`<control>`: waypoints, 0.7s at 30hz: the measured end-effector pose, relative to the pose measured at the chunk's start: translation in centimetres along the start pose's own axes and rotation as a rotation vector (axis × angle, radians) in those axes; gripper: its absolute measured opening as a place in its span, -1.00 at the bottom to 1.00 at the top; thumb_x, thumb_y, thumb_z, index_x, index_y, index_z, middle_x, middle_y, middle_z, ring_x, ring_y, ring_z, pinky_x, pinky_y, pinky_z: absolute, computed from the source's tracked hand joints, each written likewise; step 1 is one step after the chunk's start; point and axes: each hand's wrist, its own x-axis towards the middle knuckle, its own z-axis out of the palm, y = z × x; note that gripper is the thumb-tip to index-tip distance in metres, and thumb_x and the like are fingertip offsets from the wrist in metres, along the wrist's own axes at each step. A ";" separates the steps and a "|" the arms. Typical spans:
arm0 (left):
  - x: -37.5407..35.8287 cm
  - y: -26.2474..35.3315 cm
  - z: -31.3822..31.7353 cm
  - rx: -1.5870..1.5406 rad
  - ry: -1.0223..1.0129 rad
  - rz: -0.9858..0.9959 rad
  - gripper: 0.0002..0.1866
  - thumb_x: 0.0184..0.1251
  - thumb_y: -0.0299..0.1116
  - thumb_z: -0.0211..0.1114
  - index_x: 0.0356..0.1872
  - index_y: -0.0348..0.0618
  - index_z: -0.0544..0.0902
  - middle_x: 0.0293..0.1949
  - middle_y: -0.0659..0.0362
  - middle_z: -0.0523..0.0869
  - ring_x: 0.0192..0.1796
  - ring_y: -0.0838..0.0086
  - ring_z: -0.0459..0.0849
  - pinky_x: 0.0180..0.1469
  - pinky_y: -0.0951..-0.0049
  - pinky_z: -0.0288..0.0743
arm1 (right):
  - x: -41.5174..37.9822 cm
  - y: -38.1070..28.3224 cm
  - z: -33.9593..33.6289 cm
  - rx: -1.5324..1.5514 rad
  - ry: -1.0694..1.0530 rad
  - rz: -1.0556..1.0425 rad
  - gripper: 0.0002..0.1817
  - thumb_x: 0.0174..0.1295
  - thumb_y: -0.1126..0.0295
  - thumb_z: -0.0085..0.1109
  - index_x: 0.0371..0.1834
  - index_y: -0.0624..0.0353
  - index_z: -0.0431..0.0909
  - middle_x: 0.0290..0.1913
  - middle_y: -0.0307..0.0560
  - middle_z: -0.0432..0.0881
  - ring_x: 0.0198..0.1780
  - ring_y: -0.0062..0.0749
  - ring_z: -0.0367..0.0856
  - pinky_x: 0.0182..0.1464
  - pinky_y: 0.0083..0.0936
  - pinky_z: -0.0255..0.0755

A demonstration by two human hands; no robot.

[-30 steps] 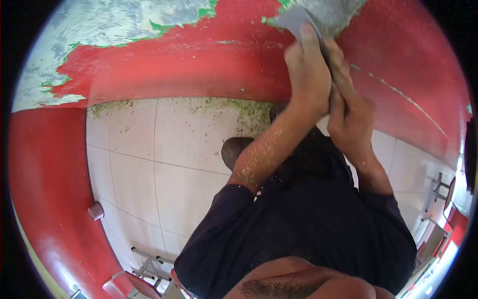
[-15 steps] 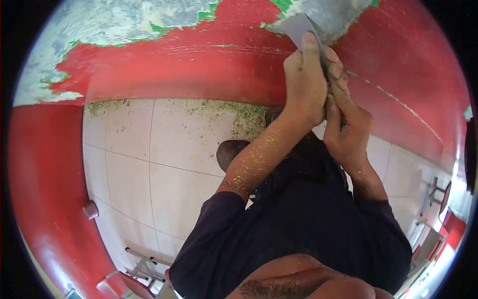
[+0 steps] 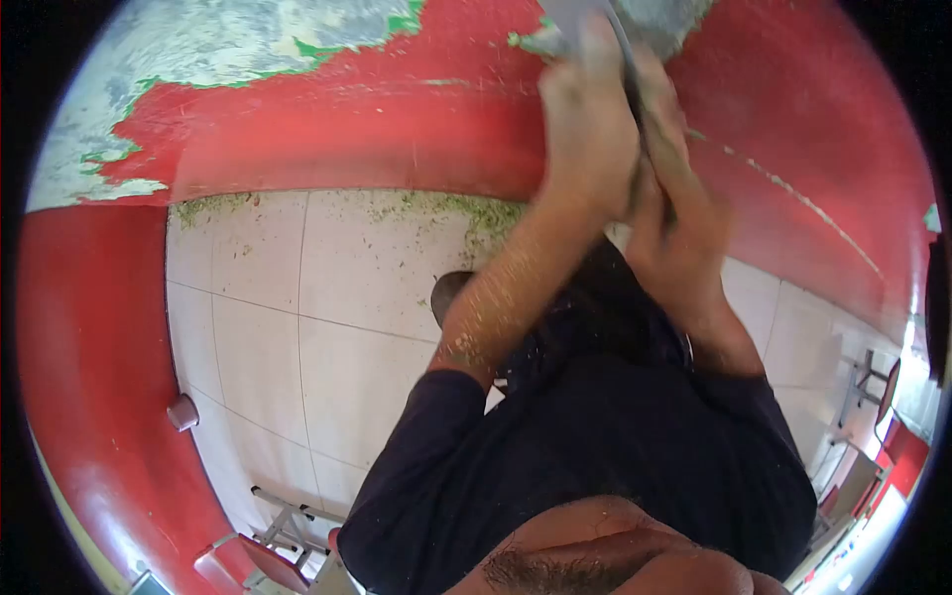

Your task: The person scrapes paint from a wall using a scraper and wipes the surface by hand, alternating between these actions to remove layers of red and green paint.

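Both my hands grip one flat grey scraper [image 3: 574, 12], whose wide blade meets the wall near the top of the view. My left hand [image 3: 593, 134] is wrapped round it, with the thumb stretched along the blade. On the tool's other side, my right hand [image 3: 679, 193] is closed round its lower part; motion blurs both hands. Red paint [image 3: 357, 129] covers much of the wall, with ragged green edges round the bare grey patches [image 3: 228, 45]. Small flakes cling to my left forearm.
Green paint flakes [image 3: 486, 223] lie on the white tiled floor [image 3: 377, 377] along the wall's foot. A chair [image 3: 273, 563] stands at the lower left, more furniture [image 3: 858, 466] at the right. A small cup-like object [image 3: 182, 413] is by the left wall.
Both hands and the scraper have moved a little up and to the left along the wall. The grip looks the same.
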 end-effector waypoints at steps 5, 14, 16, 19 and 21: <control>0.5 -1.7 0.4 -0.181 -0.030 -0.055 -0.45 0.51 0.09 -0.21 -0.52 -0.16 0.40 -0.69 0.20 0.43 -0.70 0.46 0.44 -0.64 0.43 0.40 | 0.2 0.9 0.0 -0.074 -0.004 0.011 -0.66 0.09 0.61 0.07 -0.03 0.24 0.60 -0.37 0.21 0.61 -0.34 0.09 0.62 -0.33 -0.26 0.50; 2.0 0.1 0.3 -0.163 -0.127 0.125 -0.43 0.55 0.00 -0.25 -0.55 -0.22 0.40 -0.69 0.18 0.44 -0.68 0.46 0.45 -0.63 0.43 0.42 | 0.8 1.2 0.1 -0.011 0.033 -0.070 -0.67 0.06 0.57 0.11 -0.06 0.20 0.61 -0.39 0.21 0.61 -0.39 0.03 0.63 -0.37 -0.27 0.50; -0.3 -1.3 0.2 -0.076 -0.044 0.009 -0.46 0.55 -0.05 -0.23 -0.56 -0.23 0.39 -0.68 0.18 0.44 -0.68 0.45 0.45 -0.63 0.44 0.41 | 0.1 1.2 0.0 -0.018 -0.005 -0.070 -0.66 0.06 0.57 0.11 -0.05 0.19 0.61 -0.39 0.21 0.61 -0.40 0.02 0.63 -0.37 -0.26 0.51; -0.2 -0.5 1.1 -0.215 0.043 -0.034 -0.51 0.53 -0.12 -0.19 -0.60 -0.20 0.40 -0.71 0.18 0.43 -0.71 0.44 0.42 -0.64 0.44 0.40 | 0.9 1.1 0.3 -0.005 0.041 -0.073 -0.65 0.06 0.57 0.11 -0.04 0.17 0.61 -0.43 0.19 0.60 -0.43 0.00 0.63 -0.40 -0.25 0.49; 1.2 0.6 0.7 -0.152 0.008 0.035 -0.53 0.52 -0.12 -0.18 -0.57 -0.19 0.41 -0.71 0.17 0.42 -0.71 0.43 0.42 -0.64 0.43 0.40 | 1.5 0.9 0.9 0.011 0.064 -0.090 -0.65 0.06 0.57 0.12 -0.04 0.15 0.61 -0.45 0.17 0.60 -0.45 0.00 0.62 -0.42 -0.25 0.48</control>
